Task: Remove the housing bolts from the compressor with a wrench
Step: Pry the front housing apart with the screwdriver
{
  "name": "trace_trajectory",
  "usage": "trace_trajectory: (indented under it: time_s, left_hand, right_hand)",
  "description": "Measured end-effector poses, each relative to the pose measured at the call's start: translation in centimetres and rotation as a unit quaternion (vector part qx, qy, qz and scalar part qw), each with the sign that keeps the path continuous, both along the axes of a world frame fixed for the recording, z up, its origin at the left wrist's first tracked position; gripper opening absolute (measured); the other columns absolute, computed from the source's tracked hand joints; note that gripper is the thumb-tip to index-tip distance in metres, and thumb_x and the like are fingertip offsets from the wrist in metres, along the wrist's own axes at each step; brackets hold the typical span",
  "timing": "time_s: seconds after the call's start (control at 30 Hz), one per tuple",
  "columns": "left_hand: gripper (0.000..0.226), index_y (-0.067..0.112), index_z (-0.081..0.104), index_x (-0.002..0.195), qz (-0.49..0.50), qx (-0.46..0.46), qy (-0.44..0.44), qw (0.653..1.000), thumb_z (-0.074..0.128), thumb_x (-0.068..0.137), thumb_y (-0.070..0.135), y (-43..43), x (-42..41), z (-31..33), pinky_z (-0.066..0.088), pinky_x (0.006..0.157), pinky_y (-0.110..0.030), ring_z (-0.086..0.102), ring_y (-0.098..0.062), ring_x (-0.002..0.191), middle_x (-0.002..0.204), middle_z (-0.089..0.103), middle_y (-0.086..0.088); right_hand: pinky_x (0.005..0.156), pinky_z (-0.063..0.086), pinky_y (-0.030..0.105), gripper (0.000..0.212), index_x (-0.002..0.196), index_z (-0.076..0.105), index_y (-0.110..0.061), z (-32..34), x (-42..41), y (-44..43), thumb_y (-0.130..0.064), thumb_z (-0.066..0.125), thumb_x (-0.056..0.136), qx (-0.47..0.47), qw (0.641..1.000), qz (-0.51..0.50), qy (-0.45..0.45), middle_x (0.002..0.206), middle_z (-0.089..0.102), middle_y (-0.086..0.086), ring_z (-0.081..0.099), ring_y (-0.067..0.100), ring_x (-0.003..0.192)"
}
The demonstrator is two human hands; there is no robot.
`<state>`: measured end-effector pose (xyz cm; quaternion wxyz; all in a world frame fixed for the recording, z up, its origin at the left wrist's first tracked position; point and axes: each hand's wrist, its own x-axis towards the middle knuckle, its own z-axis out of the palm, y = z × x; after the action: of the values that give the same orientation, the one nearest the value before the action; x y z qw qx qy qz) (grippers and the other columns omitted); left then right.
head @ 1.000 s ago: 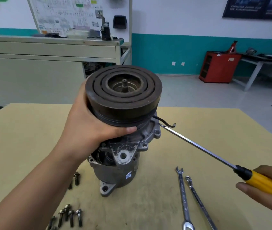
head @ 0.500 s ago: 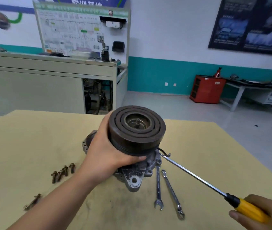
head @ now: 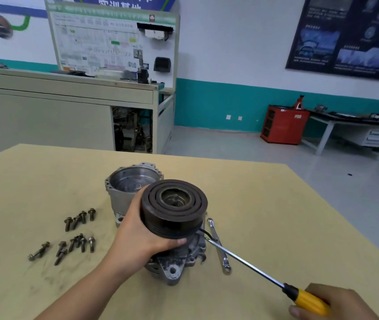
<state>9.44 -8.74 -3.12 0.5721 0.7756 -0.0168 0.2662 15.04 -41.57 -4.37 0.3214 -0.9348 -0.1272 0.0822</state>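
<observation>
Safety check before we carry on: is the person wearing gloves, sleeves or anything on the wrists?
No gloves or rings show: left hand and right hand are bare. The left forearm is uncovered to the frame edge, no sleeve or watch. The right wrist is out of frame.

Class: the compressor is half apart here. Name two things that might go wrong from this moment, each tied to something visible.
1. The screwdriver tip sits under the pulley, right beside the thumb of the left hand; a slip may jab it.
2. The removed bolts lie loose on the table; a knock might scatter and lose some.
</observation>
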Motion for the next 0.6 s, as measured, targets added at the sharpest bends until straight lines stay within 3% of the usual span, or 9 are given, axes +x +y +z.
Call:
trace_trajectory:
  time_s: [0.03, 0.1, 0.23, 0.6]
  left_hand:
    - [0.097, 0.037, 0.046, 0.118, 0.001, 0.004, 0.002, 1.0, 0.096, 0.038, 0.016, 0.0, 0.0, -0.3, 0.038, 0.076, 0.004, 0.054, 0.016, 0.102, 0.11, 0.058, 0.035]
    - [0.097, 0.037, 0.046, 0.119, 0.005, 0.007, 0.002, 1.0, 0.094, 0.036, 0.02, 0.2, 0.1, -0.5, 0.037, 0.075, 0.004, 0.053, 0.018, 0.103, 0.11, 0.058, 0.036]
    - [0.096, 0.04, 0.046, 0.116, 0.02, -0.01, 0.007, 1.0, 0.089, 0.03, 0.035, 1.0, 0.7, -0.9, 0.038, 0.076, 0.004, 0.052, 0.018, 0.102, 0.109, 0.058, 0.035]
    - [0.096, 0.054, 0.035, 0.116, 0.017, -0.006, 0.04, 0.999, 0.088, 0.037, 0.044, 2.0, 2.3, -1.3, 0.035, 0.08, 0.005, 0.047, 0.023, 0.105, 0.112, 0.053, 0.039]
  right_hand:
    - [0.061, 0.042, 0.006, 0.018, 0.059, 0.063, -0.04, -0.6, -1.1, -0.9, -0.048, 0.079, 0.063, -0.062, 0.998, -0.028, 0.015, 0.053, 0.058, -0.021, 0.059, -0.003, 0.062]
    - [0.06, 0.04, 0.01, 0.019, 0.063, 0.062, -0.042, -0.2, -1.9, -0.5, -0.055, 0.076, 0.059, -0.08, 0.996, -0.027, 0.009, 0.058, 0.058, -0.019, 0.058, 0.002, 0.063]
    - [0.06, 0.04, 0.018, 0.027, 0.055, 0.059, -0.033, -1.2, -0.8, 0.1, -0.054, 0.075, 0.062, -0.047, 0.998, -0.052, 0.002, 0.063, 0.059, -0.001, 0.056, 0.007, 0.064]
    - [0.051, 0.029, 0.022, 0.031, 0.058, 0.058, -0.026, -0.4, 0.7, 1.0, -0.049, 0.076, 0.068, -0.092, 0.995, -0.025, -0.009, 0.055, 0.052, -0.003, 0.045, 0.005, 0.051]
